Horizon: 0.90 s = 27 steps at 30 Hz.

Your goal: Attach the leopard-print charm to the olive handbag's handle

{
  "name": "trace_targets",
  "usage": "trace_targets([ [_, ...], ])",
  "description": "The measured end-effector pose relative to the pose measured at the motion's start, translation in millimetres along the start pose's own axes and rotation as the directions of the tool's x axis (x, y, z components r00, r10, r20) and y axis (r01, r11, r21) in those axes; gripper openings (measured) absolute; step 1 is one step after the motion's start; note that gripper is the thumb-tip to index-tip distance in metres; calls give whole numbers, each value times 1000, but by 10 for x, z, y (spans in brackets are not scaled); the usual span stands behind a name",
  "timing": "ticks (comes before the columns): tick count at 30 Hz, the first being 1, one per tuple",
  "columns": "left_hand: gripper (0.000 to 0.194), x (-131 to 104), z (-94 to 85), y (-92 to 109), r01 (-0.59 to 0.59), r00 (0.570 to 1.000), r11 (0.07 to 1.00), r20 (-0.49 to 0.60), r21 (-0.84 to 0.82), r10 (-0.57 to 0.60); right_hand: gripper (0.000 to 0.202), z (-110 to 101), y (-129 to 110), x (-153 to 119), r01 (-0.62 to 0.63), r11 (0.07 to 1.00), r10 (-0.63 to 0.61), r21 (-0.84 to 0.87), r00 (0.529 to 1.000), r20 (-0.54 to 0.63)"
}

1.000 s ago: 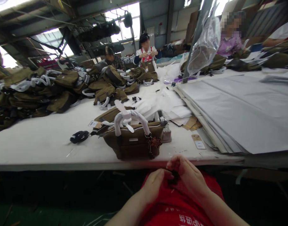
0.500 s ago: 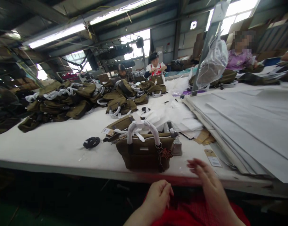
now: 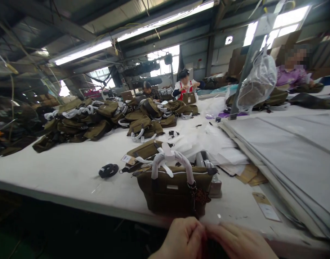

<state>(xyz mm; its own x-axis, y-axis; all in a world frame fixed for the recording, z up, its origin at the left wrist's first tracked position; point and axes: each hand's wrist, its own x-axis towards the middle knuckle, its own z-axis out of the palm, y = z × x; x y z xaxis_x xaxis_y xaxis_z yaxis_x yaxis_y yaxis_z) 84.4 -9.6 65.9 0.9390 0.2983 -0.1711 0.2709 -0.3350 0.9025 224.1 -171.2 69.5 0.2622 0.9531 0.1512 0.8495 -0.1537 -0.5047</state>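
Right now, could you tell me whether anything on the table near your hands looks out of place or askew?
Mostly small things. A tag lies loose on the table right of the bag, tan card sheets stick out crooked from under the white sheets, and a black strap lies alone to the left. The bag itself stands upright. Both hands, left and right, meet just below it.

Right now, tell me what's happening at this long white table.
The person wearing the camera has the left hand and right hand pressed together at the near table edge; whatever they pinch is hidden. Just beyond stands an olive-brown fabric handbag with white paper-wrapped handles. A small black strap coil lies to its left, a heap of matching olive-brown bags farther back, and stacked large white sheets to the right. Other people work on bags at the far end.
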Motion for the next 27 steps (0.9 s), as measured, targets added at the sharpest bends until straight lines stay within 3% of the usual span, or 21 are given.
trace_targets([
  [2, 34, 94, -114, 76, -38, 973, 989, -222, 140, 68, 18, -124, 80, 139, -54, 998, 51, -23, 993, -108],
  [4, 25, 216, -179, 121, -28, 898, 952, -410, 304, 157, 22, -144, 164, 287, -116, 993, 113, 1, 967, -227],
  [6, 19, 350, -181, 134, 13, 862, 920, -471, 391, 188, 27, -64, 224, 432, -185, 978, 204, 99, 946, -253],
  [8, 15, 465, -140, 130, 61, 869, 909, -470, 411, 154, 30, 54, 240, 549, -235, 948, 280, 216, 937, -209],
  [13, 14, 550, -89, 152, 123, 894, 940, -446, 319, 35, 34, 234, 187, 623, -214, 829, 316, 517, 941, -117],
  [17, 16, 512, -128, 160, 72, 933, 997, -354, 14, -62, 39, 301, 156, 569, -236, 630, 348, 740, 938, 2],
  [19, 16, 511, -141, 116, 75, 954, 987, -279, -143, -113, 40, 293, 135, 546, -244, 579, 337, 778, 940, 44],
  [22, 16, 530, -166, 19, 53, 968, 967, -223, -249, -111, 37, 183, 111, 501, -255, 671, 356, 696, 935, 0],
  [25, 18, 540, -212, -41, 64, 977, 939, -171, -338, -128, 32, 29, 125, 440, -258, 831, 364, 493, 922, -131],
  [27, 19, 538, -252, -48, 80, 981, 924, -137, -375, -140, 30, -30, 149, 404, -263, 893, 337, 366, 929, -155],
])
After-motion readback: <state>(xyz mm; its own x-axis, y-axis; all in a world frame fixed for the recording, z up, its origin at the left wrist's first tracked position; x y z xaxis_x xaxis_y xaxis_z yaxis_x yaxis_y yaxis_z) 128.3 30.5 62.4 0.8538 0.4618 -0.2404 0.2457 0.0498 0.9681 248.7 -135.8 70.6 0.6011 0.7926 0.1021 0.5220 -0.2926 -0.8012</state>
